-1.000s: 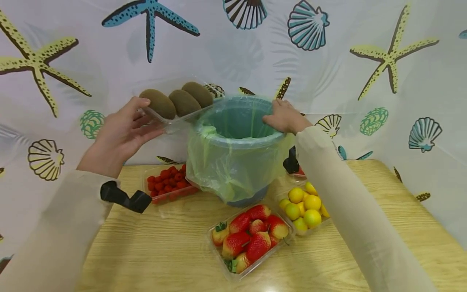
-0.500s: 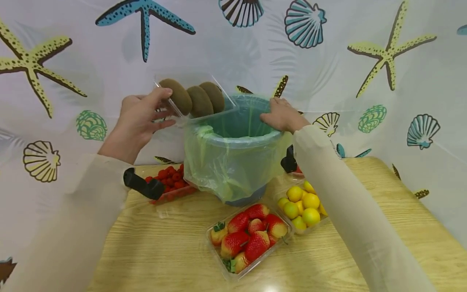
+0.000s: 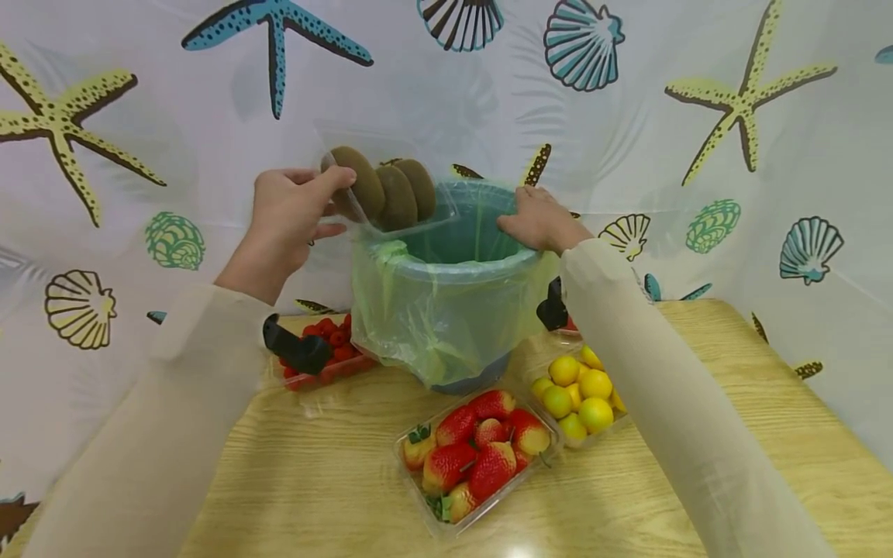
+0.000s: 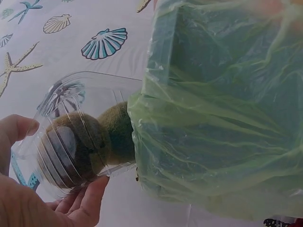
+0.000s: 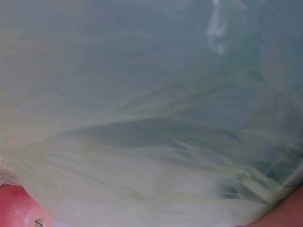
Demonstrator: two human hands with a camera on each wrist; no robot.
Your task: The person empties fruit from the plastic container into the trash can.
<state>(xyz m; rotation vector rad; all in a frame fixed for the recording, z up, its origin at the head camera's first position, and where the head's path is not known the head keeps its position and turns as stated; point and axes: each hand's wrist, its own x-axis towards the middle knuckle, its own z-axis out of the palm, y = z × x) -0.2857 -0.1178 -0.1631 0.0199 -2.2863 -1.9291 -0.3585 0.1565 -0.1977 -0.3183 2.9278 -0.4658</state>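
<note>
My left hand point(image 3: 286, 217) grips the near-left end of a clear plastic tray point(image 4: 97, 80), thumb on its end wall and fingers underneath. Several brown kiwis point(image 3: 398, 199) lie in the tray, which tilts down to the right over the left rim of a blue bucket point(image 3: 453, 271). A pale green plastic bag point(image 3: 446, 318) lines the bucket and folds over its rim. On the bucket's right rim, my right hand point(image 3: 547, 221) holds the bag's edge and rim, thumb on the inner side. Only bag and bucket wall fill most of the right wrist view.
A tray of large strawberries point(image 3: 481, 457) sits in front of the bucket on the wooden table point(image 3: 314, 480). Yellow lemons point(image 3: 593, 387) lie in a tray to its right, red berries point(image 3: 335, 341) in one to the left. A red apple point(image 5: 19, 208) shows low in the right wrist view.
My left hand has moved right with the kiwi tray, bringing it over the bucket's left rim and tilting it more steeply. The right hand stays on the rim.
</note>
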